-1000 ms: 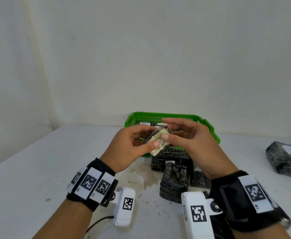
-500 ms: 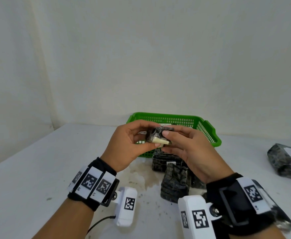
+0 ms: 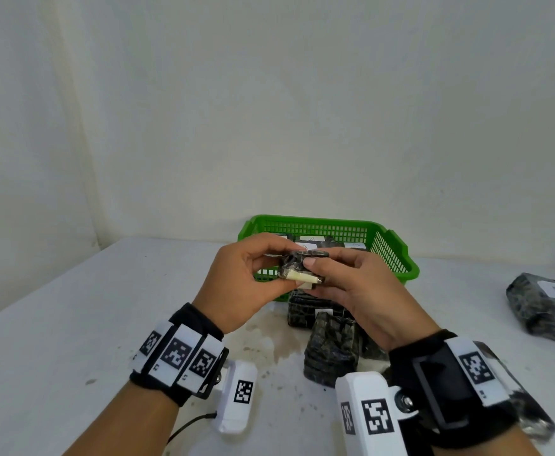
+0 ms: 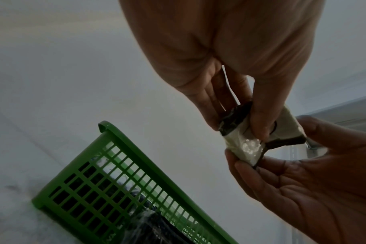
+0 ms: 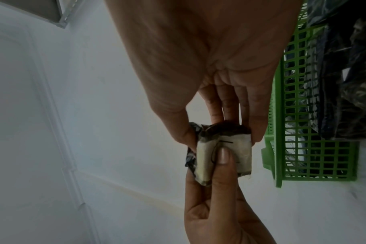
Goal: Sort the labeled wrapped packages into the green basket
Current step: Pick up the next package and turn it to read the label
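While raised before the green basket (image 3: 398,255), small wrapped package (image 3: 297,269) pinched between left hand (image 3: 240,284) and right hand (image 3: 361,291) fingertips.

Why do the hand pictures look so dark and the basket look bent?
Head view: bright, even light, sharp; the basket is only slightly bowed by the wide lens. Left wrist view: dim and soft, the left hand in shade, glare on the package. Right wrist view: dim too, the right hand looms large and the basket is tipped sideways.
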A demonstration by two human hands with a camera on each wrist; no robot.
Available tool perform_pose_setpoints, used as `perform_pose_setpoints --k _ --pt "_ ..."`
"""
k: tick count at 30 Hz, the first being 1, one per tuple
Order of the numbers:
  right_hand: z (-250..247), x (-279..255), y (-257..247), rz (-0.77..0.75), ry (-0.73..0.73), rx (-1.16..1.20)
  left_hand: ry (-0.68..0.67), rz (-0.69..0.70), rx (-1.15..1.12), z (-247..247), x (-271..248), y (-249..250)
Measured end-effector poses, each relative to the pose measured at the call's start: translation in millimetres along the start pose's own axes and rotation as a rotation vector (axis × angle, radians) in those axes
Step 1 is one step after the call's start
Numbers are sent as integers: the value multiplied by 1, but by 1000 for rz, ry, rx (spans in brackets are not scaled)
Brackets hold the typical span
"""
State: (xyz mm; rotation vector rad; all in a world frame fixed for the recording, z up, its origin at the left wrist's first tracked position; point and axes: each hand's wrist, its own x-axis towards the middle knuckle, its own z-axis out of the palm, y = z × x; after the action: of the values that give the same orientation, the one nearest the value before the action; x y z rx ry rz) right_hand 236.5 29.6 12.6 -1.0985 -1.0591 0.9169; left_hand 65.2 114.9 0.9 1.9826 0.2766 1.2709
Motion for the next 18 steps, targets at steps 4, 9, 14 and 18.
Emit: perform_pose_setpoints --k 4,9,14,18 --pt "3 -2 -2 31 -73 20 -6 6 3 -2 0 1" --pt "2 -1 -1 22 -45 -5 -19 10 -20 -1 0 2" --pt "2 -3 -4 46 -74 13 -21 -1 -46 -3 0 2" --pt "1 -2 -2 25 -39 -18 -53 2 -34 -2 0 2"
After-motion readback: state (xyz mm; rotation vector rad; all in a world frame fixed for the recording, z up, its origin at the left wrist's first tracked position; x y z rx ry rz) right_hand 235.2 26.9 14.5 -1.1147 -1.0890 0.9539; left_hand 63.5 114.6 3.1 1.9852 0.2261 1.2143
